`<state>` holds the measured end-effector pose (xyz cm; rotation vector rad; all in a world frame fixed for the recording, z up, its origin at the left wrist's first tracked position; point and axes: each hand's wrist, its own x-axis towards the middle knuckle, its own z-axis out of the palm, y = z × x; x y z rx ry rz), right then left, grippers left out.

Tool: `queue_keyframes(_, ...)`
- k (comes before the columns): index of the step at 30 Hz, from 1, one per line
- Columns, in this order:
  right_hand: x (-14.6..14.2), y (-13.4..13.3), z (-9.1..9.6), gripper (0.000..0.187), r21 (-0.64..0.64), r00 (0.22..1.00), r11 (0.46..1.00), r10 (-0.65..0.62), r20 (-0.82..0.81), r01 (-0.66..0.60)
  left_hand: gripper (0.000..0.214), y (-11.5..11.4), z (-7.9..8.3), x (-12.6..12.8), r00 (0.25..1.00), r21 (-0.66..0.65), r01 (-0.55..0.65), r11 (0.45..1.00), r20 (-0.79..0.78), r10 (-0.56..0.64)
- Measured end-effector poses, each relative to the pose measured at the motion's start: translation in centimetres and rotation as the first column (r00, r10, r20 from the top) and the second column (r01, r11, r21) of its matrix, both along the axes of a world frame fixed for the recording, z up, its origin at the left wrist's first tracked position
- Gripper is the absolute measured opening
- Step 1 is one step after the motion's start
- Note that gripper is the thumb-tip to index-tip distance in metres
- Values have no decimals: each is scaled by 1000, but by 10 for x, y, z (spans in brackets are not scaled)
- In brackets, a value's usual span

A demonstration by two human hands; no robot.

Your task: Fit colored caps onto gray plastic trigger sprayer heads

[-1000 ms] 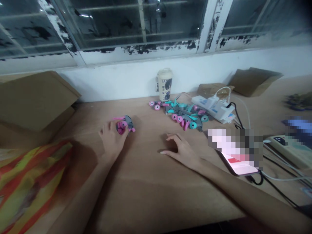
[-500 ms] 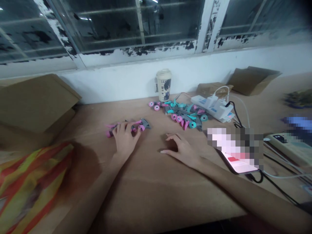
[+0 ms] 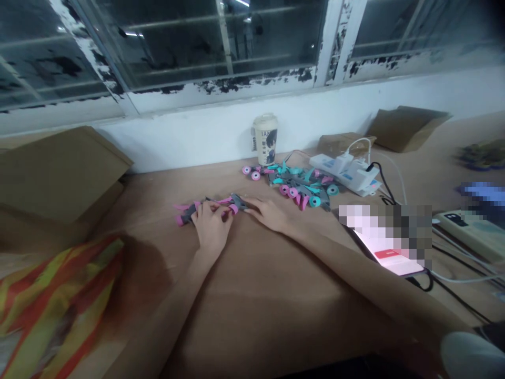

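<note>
A pink-and-grey toy car (image 3: pixel 189 212) with pink wheels lies on the table, partly hidden by fingers. From above, my left hand (image 3: pixel 213 229) is closed around its middle, fingertips and thumb on the body and near a pink wheel. My right hand (image 3: pixel 272 215) comes in from the right, its thumb and fingers closed on the grey end of the same car. Behind my right hand lies a pile of similar pink, teal and grey toy cars (image 3: pixel 300 184), tangled together so single pieces are hard to tell apart.
A paper coffee cup (image 3: pixel 265 139) stands against the wall behind the pile. A white power strip (image 3: pixel 355 176) with chargers and a lit phone (image 3: pixel 389 252) lie to the right. Brown cardboard (image 3: pixel 59 173) and a red-and-yellow striped bag (image 3: pixel 59 305) occupy the left.
My right hand has moved left and forward from the bare table to the car's grey end, and its fingers have closed. My left hand stays on the car, shifted slightly right.
</note>
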<state>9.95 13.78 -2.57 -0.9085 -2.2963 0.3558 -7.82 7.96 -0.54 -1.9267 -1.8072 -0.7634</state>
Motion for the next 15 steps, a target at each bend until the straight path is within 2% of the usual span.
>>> queue_keyframes(7,-20,12,-4,32,2,998,1000,-23,66,23,14,6,-3,-3,997,11,-44,999,-64,45)
queue_keyframes(15,-66,11,4,36,29,988,999,-20,153,15,23,5,1,-30,960,69,-246,967,-118,253)
